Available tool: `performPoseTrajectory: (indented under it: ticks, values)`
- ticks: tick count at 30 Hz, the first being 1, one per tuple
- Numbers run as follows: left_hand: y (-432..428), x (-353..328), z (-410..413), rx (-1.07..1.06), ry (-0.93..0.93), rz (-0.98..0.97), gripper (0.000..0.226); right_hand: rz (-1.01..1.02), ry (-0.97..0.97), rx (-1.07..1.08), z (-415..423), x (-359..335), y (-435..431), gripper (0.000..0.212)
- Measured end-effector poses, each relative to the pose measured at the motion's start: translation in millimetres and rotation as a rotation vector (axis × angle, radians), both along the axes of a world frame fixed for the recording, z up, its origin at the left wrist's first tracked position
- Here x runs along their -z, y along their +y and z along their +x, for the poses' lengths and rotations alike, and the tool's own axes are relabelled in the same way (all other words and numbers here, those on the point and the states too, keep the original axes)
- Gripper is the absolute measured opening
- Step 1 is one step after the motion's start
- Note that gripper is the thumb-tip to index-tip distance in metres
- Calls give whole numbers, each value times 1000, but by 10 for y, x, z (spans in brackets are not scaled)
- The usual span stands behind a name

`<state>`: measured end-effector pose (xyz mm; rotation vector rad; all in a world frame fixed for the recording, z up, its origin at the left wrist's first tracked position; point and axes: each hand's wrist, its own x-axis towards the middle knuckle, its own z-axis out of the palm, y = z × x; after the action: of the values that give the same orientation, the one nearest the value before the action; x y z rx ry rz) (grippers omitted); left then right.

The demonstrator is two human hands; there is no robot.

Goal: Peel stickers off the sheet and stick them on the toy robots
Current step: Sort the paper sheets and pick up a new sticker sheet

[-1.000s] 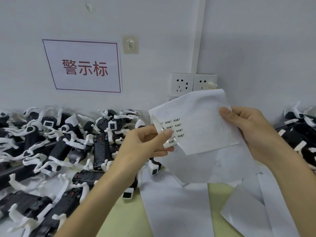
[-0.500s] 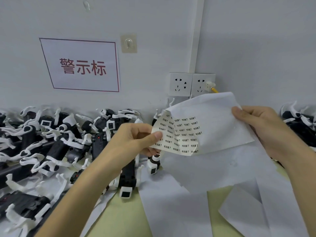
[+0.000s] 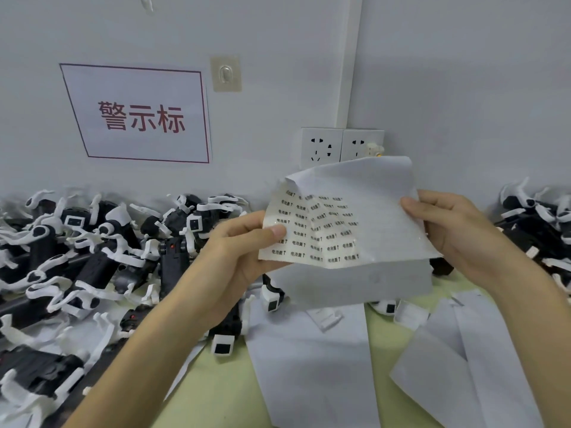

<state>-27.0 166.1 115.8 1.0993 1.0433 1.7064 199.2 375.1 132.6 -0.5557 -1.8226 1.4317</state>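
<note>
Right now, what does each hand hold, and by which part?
The left hand pinches the sticker sheet at its left edge. The right hand grips the white paper that lies over it, at the right edge.

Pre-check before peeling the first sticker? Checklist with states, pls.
1. Sticker sheet printed side exposed, facing the camera: ok.
2. Left hand pinches the sheet's left edge: ok.
3. Right hand free to peel: not ok, it grips the right edge of the white cover paper.
4. A sticker corner lifted: cannot tell, too small.
5. One target singled out: not ok, the toy robots lie in a pile at left.
</note>
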Motion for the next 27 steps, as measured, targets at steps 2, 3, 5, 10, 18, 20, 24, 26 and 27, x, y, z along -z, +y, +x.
performPoseTrajectory:
  ticks: [2, 3, 5, 10, 18, 20, 24, 26, 27]
  values:
    - [34, 26, 64, -87, 46, -4, 29, 17, 31, -82, -39, 1, -45, 31]
    - [57, 58, 95, -161, 77, -5, 33, 19, 38, -117, -66, 1, -75, 34]
    - [101, 119, 168, -304, 121, 0, 30, 15, 50, -154, -140, 22, -148, 38]
    - [144, 164, 276, -277, 5, -43, 23, 91, 7, -43, -359, 127, -310, 40]
    - [56, 31, 90, -313, 67, 17, 28, 185, 45, 72, -249, -116, -456, 17]
    - [57, 29, 53, -394, 114, 39, 6, 139, 125, 176, -3, -148, -425, 17]
    - [27, -45, -60, -389, 48, 29, 15, 122, 55, 404, 773, -48, -176, 29]
    - [-11, -93, -108, -376, 30, 40, 15, 112, -250, 555, 1131, 166, -63, 57]
    - [-26, -120, -133, -379, 28, 54, 14, 121, -490, 658, 1260, 298, -17, 78]
